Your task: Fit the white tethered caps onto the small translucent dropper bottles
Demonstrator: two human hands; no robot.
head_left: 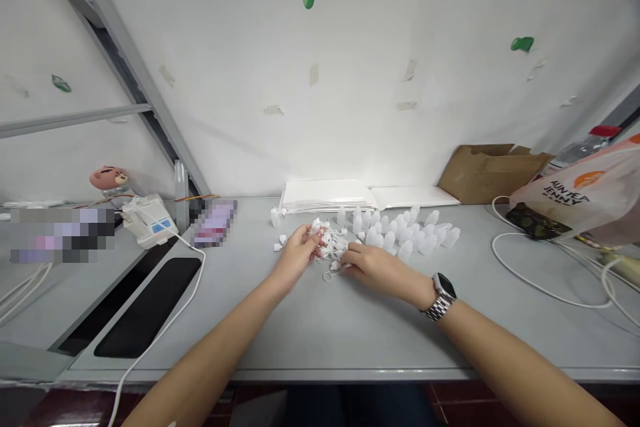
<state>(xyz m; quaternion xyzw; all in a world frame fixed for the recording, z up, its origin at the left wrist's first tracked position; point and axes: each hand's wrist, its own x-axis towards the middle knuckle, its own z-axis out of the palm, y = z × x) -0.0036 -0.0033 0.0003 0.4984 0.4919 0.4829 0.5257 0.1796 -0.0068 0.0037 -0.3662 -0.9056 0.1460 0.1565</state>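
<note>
While at caps (331, 240), hands (298, 254) inside table-edge (350, 372).

Bright light; wall (350, 143) palest low at centre, darker upper right; edges stretched; patches at left pixelated.

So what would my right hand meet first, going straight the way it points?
Likely the pile of small white pieces; your right hand may already be touching it, though depth is unclear.

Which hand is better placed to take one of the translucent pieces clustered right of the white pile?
Probably the right hand: it is beside the translucent pieces, at the right edge of the white pile. The left hand is farther from them, across the pile.
</note>
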